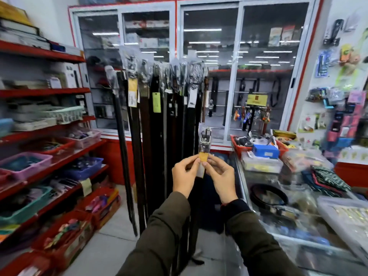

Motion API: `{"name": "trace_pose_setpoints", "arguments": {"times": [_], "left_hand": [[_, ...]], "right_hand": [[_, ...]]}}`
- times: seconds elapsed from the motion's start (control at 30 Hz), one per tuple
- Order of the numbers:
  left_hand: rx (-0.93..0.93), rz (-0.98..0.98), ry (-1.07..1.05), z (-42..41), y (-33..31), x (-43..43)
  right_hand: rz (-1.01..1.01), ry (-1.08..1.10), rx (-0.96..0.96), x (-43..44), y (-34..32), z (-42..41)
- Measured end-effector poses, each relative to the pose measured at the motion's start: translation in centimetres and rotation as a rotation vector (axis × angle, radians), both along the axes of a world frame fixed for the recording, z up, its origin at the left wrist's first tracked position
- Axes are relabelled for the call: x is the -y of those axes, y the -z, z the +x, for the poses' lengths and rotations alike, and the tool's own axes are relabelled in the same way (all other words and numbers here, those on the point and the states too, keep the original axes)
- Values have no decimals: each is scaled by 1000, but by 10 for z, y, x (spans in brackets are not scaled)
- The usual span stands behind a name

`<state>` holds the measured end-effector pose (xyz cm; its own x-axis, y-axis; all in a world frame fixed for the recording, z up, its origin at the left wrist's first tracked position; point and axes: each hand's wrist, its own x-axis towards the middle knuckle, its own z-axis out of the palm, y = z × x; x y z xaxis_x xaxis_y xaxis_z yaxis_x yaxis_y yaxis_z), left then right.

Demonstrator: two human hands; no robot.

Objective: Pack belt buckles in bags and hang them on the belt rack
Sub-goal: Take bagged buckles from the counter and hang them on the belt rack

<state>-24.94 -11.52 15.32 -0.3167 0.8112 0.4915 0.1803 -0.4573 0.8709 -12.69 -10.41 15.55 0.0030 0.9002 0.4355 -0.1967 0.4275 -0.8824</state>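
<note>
The bagged buckle (205,140) stood upright above both hands, its yellow tag (203,156) pinched between the left hand (186,175) at nine o'clock and the right hand (220,177) at three (fingertips closed narrowly on it). Behind, at twelve o'clock, hung the belt rack (159,100), somewhat blurred.
</note>
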Motion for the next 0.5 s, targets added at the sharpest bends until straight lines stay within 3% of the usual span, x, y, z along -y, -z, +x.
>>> {"name": "trace_pose_setpoints", "arguments": {"times": [0.2, 0.5], "left_hand": [[128, 135, -81, -64, -50, 10], [76, 265, -185, -146, -157, 29]], "right_hand": [[107, -168, 0, -3, -57, -65], [220, -263, -99, -5, -158, -147]]}}
